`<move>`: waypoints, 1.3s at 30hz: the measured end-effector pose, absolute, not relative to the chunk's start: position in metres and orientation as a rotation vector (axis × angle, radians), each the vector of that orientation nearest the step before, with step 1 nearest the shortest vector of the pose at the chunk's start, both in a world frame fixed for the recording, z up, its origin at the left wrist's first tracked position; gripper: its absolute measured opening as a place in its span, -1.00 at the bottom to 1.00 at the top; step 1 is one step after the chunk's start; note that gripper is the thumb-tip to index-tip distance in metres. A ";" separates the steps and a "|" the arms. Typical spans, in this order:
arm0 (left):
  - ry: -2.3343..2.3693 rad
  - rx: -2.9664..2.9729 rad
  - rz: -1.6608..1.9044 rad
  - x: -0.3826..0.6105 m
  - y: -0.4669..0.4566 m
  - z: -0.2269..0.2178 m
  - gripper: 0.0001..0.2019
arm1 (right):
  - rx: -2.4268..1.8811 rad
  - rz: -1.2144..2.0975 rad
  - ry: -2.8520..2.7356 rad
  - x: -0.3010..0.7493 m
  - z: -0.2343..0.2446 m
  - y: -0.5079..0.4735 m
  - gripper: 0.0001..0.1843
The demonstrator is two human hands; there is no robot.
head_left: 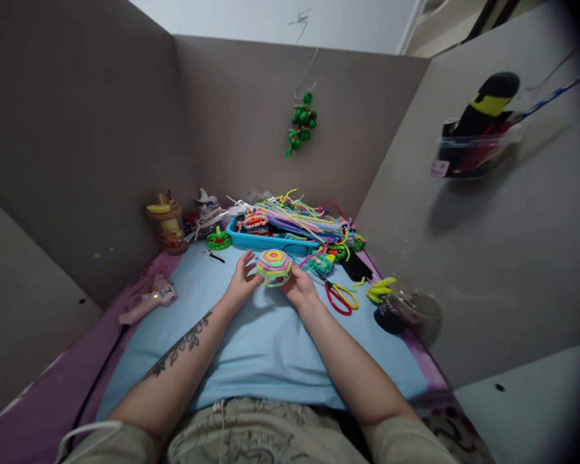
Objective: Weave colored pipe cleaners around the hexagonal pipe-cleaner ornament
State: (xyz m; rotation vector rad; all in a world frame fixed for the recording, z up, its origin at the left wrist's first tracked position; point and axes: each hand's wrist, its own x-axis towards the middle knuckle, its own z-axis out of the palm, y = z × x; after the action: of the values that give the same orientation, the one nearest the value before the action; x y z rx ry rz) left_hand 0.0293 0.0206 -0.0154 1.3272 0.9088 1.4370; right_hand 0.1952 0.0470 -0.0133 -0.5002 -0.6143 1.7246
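A small striped dome of pink, yellow and purple pipe cleaners point(274, 263) is held above the blue cloth, with a pale green ring around its lower edge. My right hand point(300, 287) grips it from the right, thumb at its side and the other fingers partly hidden underneath. On the left, my left hand point(242, 281) has its fingers apart and curved, its thumb tip at the dome's edge. Just right of my right hand lie scissors point(341, 298) with red and yellow handles, near a teal pipe-cleaner piece point(320, 263).
A blue tray point(275, 243) heaped with pipe cleaners point(294, 216) stands at the back. To the left are a pink glue gun point(149, 303) and a lidded cup point(169, 225). A clear container point(415, 306) is at right; green figures point(302, 122) hang on the back panel.
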 end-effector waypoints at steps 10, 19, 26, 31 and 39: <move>0.782 1.015 1.328 0.038 0.010 -0.002 -0.11 | -0.512 1.709 -0.524 0.190 -0.009 0.044 -0.89; 0.728 0.960 1.358 0.038 0.009 0.002 -0.09 | -0.557 1.718 -0.556 0.186 -0.009 0.039 -0.88; 0.690 0.935 1.371 0.034 0.010 0.001 -0.11 | -0.538 1.684 -0.594 0.187 -0.008 0.036 -0.87; 0.738 0.849 1.357 0.027 0.016 -0.004 -0.22 | -0.538 1.653 -0.663 0.185 -0.004 0.031 -0.83; 1.000 1.095 1.446 0.024 0.021 -0.014 -0.11 | -0.854 1.003 -1.066 0.196 0.000 0.034 -0.84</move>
State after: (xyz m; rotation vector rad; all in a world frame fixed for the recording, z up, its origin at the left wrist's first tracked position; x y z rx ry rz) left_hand 0.0236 0.0213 -0.0137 1.0955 0.9998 1.4459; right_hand 0.1962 0.0342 -0.0005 -0.8537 -1.0659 1.0029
